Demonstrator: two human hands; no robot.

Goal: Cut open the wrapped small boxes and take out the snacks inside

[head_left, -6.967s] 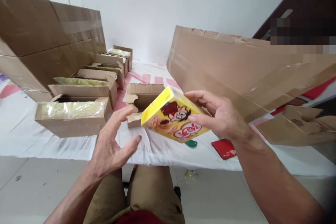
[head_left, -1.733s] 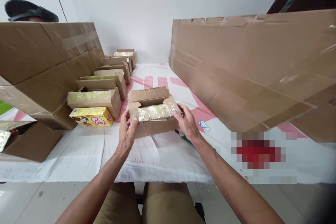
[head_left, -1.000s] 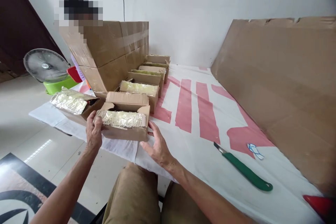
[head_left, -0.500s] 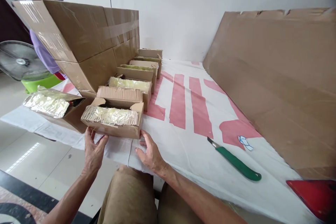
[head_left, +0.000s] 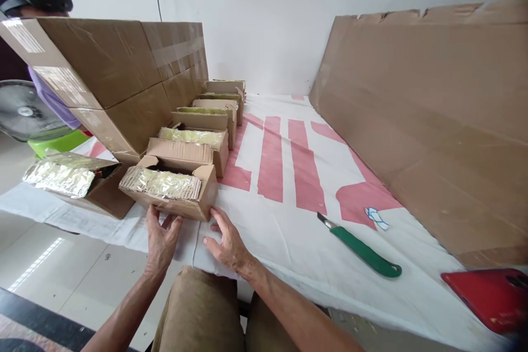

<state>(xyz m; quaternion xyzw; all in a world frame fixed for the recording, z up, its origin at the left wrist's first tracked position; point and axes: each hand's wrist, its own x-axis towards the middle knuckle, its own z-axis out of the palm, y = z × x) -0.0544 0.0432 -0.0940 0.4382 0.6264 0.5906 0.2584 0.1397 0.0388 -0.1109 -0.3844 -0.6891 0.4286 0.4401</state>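
Observation:
An open cardboard box (head_left: 187,210) stands at the near edge of the table, its flap raised at the back. Crinkled, shiny yellowish wrapped material (head_left: 163,182) with a ridged cardboard edge shows in its top. My left hand (head_left: 162,239) touches the lower front of this box, thumb and fingers spread. At the box's near right corner is my right hand (head_left: 226,242), fingertips against the cardboard and thumb apart from the fingers. Neither hand is wrapped round anything. Left of it sits another open box (head_left: 115,190) with foil-like wrapping over its top.
Several open boxes (head_left: 223,148) line up behind, beside a stack of taped cartons (head_left: 94,66). A green-handled utility knife (head_left: 365,250), blade out, lies right, near a red phone (head_left: 487,297). A large cardboard sheet (head_left: 424,121) leans right. A co-worker (head_left: 53,93) and fan (head_left: 27,113) are left.
My left hand has slid rightward along the box's front, away from its left corner. The box has turned slightly, while my right hand stays at its corner. The view has shifted a little.

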